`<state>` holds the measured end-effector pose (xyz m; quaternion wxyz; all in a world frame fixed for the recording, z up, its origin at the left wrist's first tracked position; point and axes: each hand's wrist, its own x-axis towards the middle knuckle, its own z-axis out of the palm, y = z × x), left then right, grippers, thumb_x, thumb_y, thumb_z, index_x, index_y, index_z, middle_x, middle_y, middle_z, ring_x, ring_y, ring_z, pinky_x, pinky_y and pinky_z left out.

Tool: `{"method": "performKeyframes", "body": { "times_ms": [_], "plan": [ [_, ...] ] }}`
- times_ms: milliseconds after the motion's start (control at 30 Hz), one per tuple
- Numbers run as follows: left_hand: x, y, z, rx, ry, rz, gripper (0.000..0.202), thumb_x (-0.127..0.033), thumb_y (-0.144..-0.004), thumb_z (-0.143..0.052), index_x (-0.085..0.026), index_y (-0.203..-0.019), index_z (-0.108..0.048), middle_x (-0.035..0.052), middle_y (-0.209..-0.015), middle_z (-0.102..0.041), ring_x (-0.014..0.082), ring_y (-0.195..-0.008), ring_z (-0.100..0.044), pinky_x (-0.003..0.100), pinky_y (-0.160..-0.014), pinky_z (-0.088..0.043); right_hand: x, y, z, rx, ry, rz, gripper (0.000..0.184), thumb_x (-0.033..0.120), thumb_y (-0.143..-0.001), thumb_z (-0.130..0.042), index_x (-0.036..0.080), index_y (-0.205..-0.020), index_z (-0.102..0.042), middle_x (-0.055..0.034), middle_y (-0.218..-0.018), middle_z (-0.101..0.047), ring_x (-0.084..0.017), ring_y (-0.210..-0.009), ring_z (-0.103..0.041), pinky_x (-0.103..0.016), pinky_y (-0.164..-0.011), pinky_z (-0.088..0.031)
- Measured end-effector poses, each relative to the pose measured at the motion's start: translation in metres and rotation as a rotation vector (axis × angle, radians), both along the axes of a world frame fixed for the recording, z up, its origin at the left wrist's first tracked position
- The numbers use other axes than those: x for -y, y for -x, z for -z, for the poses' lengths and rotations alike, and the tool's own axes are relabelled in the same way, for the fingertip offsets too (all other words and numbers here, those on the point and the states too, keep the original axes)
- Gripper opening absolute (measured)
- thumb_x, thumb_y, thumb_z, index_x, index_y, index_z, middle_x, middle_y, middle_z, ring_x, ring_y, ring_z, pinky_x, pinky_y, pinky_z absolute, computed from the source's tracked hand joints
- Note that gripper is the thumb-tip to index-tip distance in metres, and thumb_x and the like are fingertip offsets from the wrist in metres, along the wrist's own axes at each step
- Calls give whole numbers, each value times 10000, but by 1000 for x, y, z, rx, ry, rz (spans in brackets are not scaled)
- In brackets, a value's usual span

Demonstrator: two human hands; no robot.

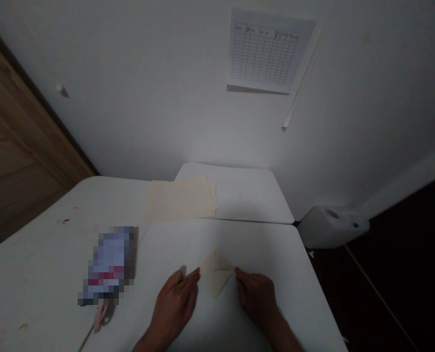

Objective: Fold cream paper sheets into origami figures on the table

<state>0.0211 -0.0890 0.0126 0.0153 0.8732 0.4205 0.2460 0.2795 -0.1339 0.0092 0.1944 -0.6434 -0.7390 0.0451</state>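
Observation:
A folded cream sheet [216, 273], roughly diamond-shaped, lies on the near white table [221, 244]. My left hand [173, 308] rests on the table with its fingertips at the sheet's left corner. My right hand [256, 298] mirrors it, fingertips at the right corner. Whether either hand pinches the sheet is hard to tell. A flat stack of similar cream sheets [179, 200] lies farther off, where the tables meet. A pixelated blue, white and red package [107, 266] lies left of my left hand.
A second white table [239, 190] adjoins at the back, against a white wall with a taped grid chart [265, 51]. A white plastic canister [331, 227] stands on the dark floor to the right. A wooden panel [19, 146] is at left. A small pink item [100, 318] lies below the package.

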Motion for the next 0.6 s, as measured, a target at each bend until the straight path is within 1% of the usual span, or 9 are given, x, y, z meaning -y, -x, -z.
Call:
{"method": "performKeyframes", "body": {
  "times_ms": [133, 200, 267, 300, 367, 433, 533, 600],
  "plan": [
    [-8, -9, -5, 33, -31, -13, 252, -229, -907, -480, -228, -1104, -638, 47, -928, -730, 223, -818, -640, 387, -818, -537, -12, 7, -12, -15, -11, 30, 254, 207, -882, -469, 231, -993, -696, -36, -862, -734, -170, -767, -665, -258, -755, -450],
    [-14, -15, -4, 40, -28, -17, 219, -256, -925, -477, -229, -1063, -645, 42, -923, -724, 219, -830, -648, 410, -872, -517, -20, 13, -16, -27, -21, 73, 224, 231, -904, -473, 225, -957, -690, -36, -844, -724, -171, -776, -663, -250, -745, -449],
    [-21, -20, -2, 59, -30, -39, 214, -298, -937, -483, -220, -1056, -643, 56, -971, -709, 226, -888, -650, 435, -912, -499, -28, 19, -19, -70, -13, 98, 204, 262, -911, -493, 224, -983, -679, -38, -913, -720, -169, -817, -668, -245, -756, -454],
    [-23, -22, 0, 70, -28, -58, 214, -315, -936, -489, -217, -1051, -642, 66, -990, -696, 234, -913, -646, 440, -907, -503, -31, 21, -20, -93, 1, 110, 198, 270, -905, -507, 224, -1003, -673, -39, -944, -717, -169, -831, -671, -245, -756, -458],
    [-27, -26, 2, 101, 1, -93, 211, -330, -930, -499, -211, -1028, -643, 82, -982, -667, 242, -923, -633, 417, -845, -530, -37, 25, -21, -134, 51, 133, 203, 268, -882, -538, 229, -1037, -662, -36, -973, -712, -173, -840, -676, -250, -744, -465],
    [-28, -29, 2, 139, 48, -113, 206, -327, -923, -508, -204, -1018, -642, 85, -959, -634, 240, -911, -620, 390, -794, -545, -41, 27, -22, -171, 109, 165, 214, 249, -854, -561, 239, -1046, -657, -23, -945, -712, -178, -825, -679, -258, -721, -465],
    [-28, -31, 0, 194, 98, -122, 224, -308, -902, -533, -190, -1063, -633, 89, -991, -599, 242, -933, -602, 394, -816, -541, -46, 27, -24, -218, 175, 195, 227, 226, -826, -576, 251, -1039, -652, -4, -898, -713, -178, -819, -679, -264, -710, -454],
    [-28, -33, -2, 213, 122, -121, 239, -289, -886, -549, -180, -1082, -630, 97, -1020, -591, 249, -955, -595, 402, -836, -535, -48, 26, -25, -226, 193, 193, 222, 217, -812, -584, 257, -1019, -652, 0, -872, -715, -183, -819, -677, -267, -706, -444]
  ]
}}
